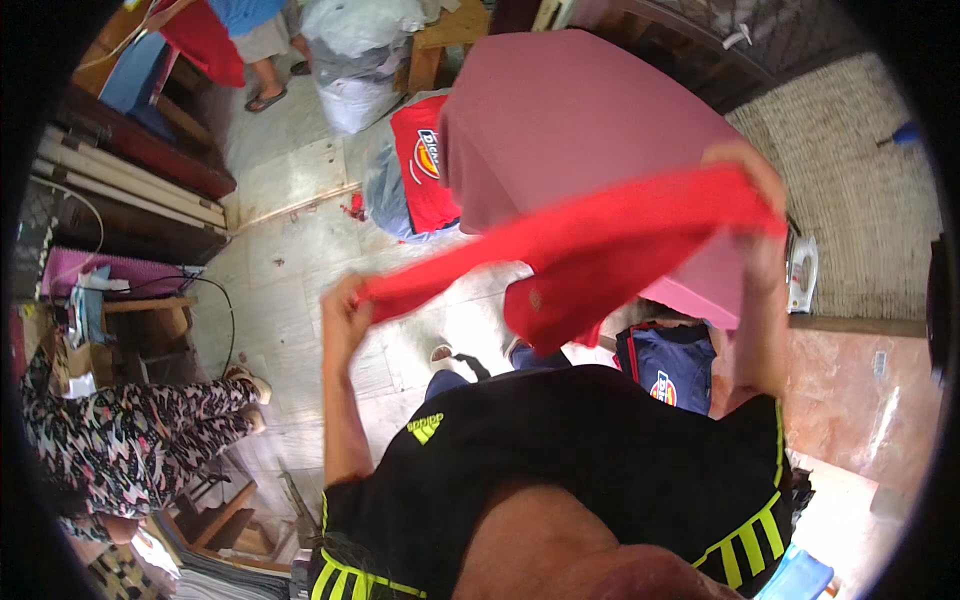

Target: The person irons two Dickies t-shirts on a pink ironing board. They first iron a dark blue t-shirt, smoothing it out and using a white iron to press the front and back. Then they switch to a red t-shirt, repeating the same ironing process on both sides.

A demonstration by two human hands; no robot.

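A red garment (590, 250) is stretched between both hands above a pink-covered table (560, 110). My left hand (342, 305) grips its lower left end over the tiled floor. My right hand (755, 185) holds its upper right end over the table's right side. The cloth sags in the middle and a fold hangs down toward my legs. I wear a black shirt with yellow-green stripes.
A pile of red printed garments (425, 165) lies in a bag left of the table. Dark blue folded garments (668, 365) sit below the table. An iron (803, 275) stands at the right. A person in floral clothes (130, 440) sits at the left; another stands far back.
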